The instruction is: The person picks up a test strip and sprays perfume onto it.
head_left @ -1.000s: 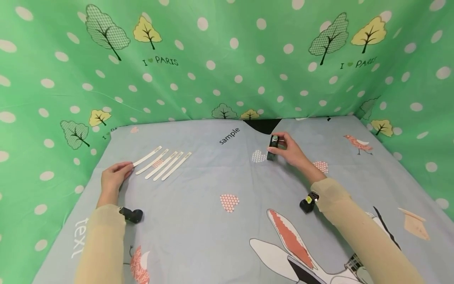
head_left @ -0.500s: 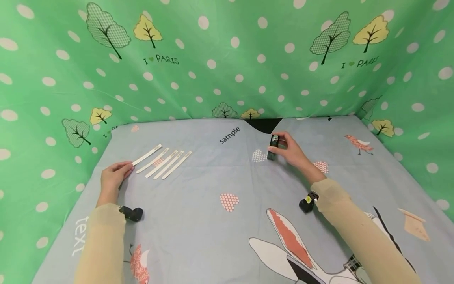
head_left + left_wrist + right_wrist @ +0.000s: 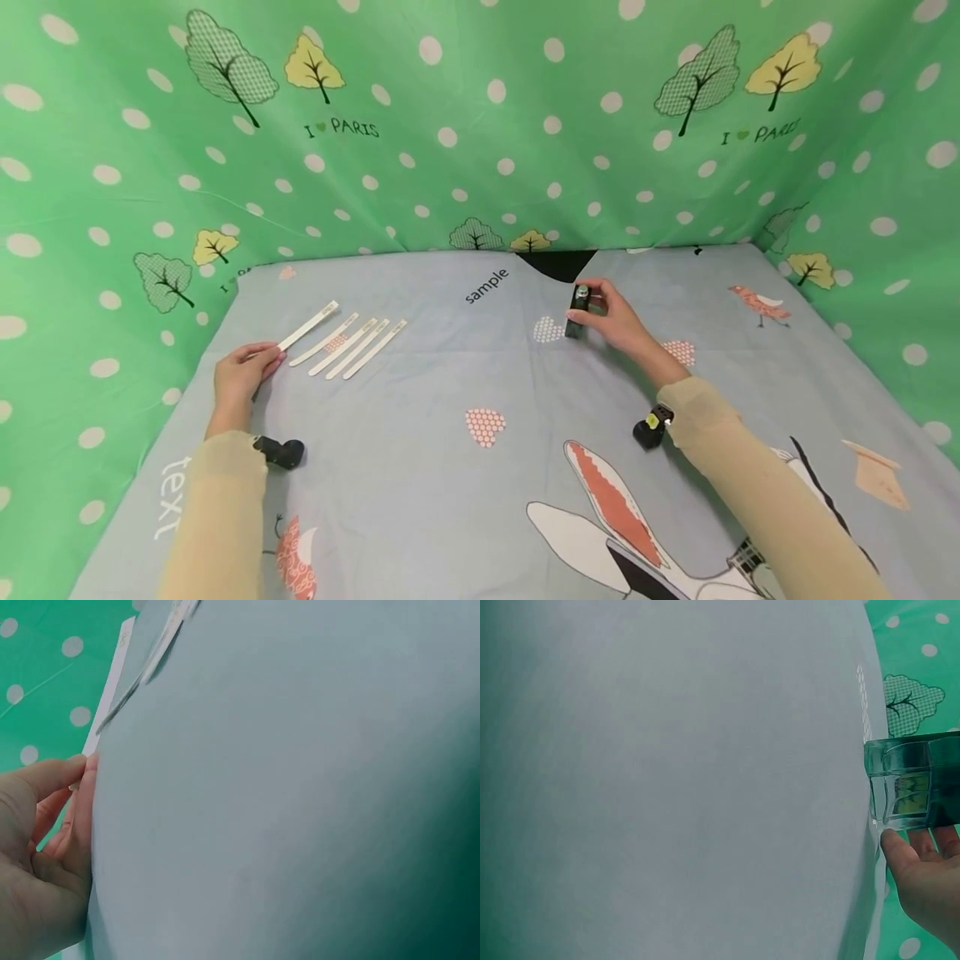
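My left hand pinches the near end of a white paper test strip between thumb and fingertips. In the left wrist view this strip slants up from the fingertips, with small print near its far end. Several more such strips lie side by side on the cloth, just right of it. At the right, my right hand grips a dark green glass perfume bottle by its side, upright, its silver sprayer on top. The bottle's thick clear base shows in the right wrist view above the thumb.
A grey-blue printed cloth covers the table. Green dotted curtains stand along the back and both sides. A small black camera sits on the left wrist and another camera on the right.
The far end of the pinched strip has risen and swung slightly left, away from the other strips. The right hand and perfume bottle have stayed in place.
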Tool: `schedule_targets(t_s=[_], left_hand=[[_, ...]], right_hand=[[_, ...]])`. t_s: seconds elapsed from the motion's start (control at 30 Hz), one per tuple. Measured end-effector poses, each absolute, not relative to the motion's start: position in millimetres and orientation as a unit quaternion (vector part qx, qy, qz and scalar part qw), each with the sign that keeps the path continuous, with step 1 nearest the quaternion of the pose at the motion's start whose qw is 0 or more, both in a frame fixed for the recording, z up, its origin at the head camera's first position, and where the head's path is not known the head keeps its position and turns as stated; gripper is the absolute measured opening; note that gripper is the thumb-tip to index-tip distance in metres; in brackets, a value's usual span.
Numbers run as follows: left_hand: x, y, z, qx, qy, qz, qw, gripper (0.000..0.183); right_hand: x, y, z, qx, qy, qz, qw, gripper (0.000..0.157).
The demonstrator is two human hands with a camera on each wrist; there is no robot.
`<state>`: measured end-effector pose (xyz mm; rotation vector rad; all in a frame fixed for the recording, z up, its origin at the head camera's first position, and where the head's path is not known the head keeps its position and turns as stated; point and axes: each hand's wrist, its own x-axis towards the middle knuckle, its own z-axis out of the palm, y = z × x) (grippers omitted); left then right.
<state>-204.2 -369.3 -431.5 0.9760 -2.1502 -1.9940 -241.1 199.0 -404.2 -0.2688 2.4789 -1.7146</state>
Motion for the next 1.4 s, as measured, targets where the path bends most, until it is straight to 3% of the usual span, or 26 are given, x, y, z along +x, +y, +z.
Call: schedule_targets(t_s=[0.13, 0.37, 1.0, 1.4], left_hand=[[-200, -374, -427, 0.307, -0.648, -0.697, 0.027, 0.015], [-193, -374, -424, 0.333, -0.598, -0.729, -0.009, 0.009], [-193, -362, -413, 0.345, -0.618, -0.706, 0.000, 0.011], [-196, -342, -396, 0.288, -0.609, -0.739, -0.005, 0.013]], right_hand=[[-245, 198, -405, -0.098, 0.820, -0.561, 0.060, 0.061], [-257, 203, -427, -0.095, 0.822, -0.560, 0.054, 0.061], [-254, 206, -431, -0.096, 0.824, -0.557, 0.047, 0.059], [-254, 208, -426, -0.090, 0.825, -0.556, 0.044, 0.060]])
